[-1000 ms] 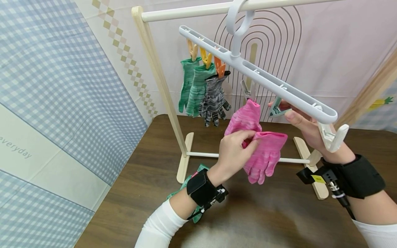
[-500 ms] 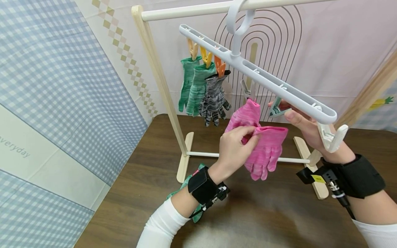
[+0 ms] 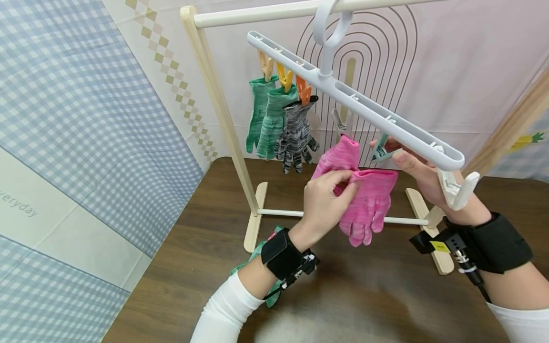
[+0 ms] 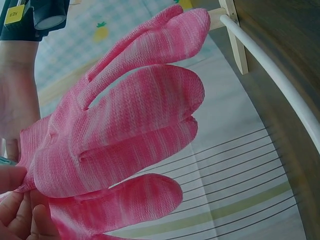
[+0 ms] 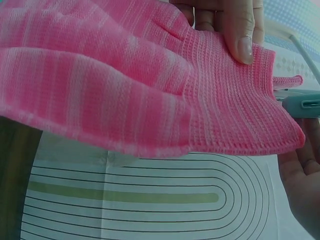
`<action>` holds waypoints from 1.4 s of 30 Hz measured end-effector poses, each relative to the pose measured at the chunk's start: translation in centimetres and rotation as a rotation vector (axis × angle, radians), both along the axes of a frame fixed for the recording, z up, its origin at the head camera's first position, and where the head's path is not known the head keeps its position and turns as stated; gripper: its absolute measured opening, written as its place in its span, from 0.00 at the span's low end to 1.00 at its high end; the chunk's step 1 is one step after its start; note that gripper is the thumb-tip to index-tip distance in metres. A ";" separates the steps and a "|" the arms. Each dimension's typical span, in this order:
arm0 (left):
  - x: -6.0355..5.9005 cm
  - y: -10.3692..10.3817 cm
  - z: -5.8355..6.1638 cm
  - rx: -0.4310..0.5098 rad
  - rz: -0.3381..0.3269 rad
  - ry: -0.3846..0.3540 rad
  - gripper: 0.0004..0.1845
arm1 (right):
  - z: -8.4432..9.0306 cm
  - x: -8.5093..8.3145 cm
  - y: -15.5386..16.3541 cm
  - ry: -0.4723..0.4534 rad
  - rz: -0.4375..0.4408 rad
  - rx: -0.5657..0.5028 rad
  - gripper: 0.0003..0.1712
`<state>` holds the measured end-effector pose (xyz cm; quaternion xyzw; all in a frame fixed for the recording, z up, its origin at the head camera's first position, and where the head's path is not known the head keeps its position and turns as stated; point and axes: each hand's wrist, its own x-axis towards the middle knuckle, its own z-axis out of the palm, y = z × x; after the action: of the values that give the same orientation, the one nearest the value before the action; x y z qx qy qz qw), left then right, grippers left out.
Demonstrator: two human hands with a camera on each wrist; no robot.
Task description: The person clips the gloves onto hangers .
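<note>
My left hand (image 3: 343,186) pinches the cuff of a pink glove (image 3: 369,205), which hangs fingers down just below the white clip hanger (image 3: 364,112). In the left wrist view the pink glove (image 4: 125,130) fills the frame. My right hand (image 3: 391,153) pinches a teal clip (image 3: 379,152) under the hanger bar, close to the cuff; the right wrist view shows the clip (image 5: 302,106) right beside the cuff (image 5: 235,125). A second pink glove (image 3: 340,157) hangs from the neighbouring clip, just behind my left hand.
Two green gloves (image 3: 266,119) and a grey glove (image 3: 296,133) hang from orange clips at the hanger's far end. The hanger hooks over a wooden rack (image 3: 218,105) on a dark table (image 3: 364,295). Another green glove (image 3: 257,255) lies under my left wrist.
My left hand has lifted the pink glove a little higher, bringing its cuff closer to the teal clip. My right hand has stayed on the clip.
</note>
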<state>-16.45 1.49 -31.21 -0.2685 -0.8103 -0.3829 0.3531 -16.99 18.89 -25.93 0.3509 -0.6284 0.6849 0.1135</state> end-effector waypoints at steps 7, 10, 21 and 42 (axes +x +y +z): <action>-0.3 0.1 0.1 0.022 -0.003 0.004 0.08 | -0.2 -0.2 0.3 0.016 0.048 0.026 0.24; -0.3 0.1 0.2 0.030 -0.007 0.002 0.08 | -0.2 -0.1 0.4 0.008 0.029 0.048 0.24; -0.5 0.1 0.3 0.066 -0.024 -0.011 0.08 | 0.4 1.1 0.1 -0.030 -0.261 0.161 0.26; -0.4 -0.2 0.1 0.131 -0.058 -0.026 0.08 | 0.4 1.3 -0.5 0.168 -0.305 0.172 0.20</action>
<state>-16.90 1.24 -31.11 -0.2631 -0.7800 -0.4485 0.3482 -15.73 18.41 -25.53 0.3161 -0.7188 0.5718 0.2375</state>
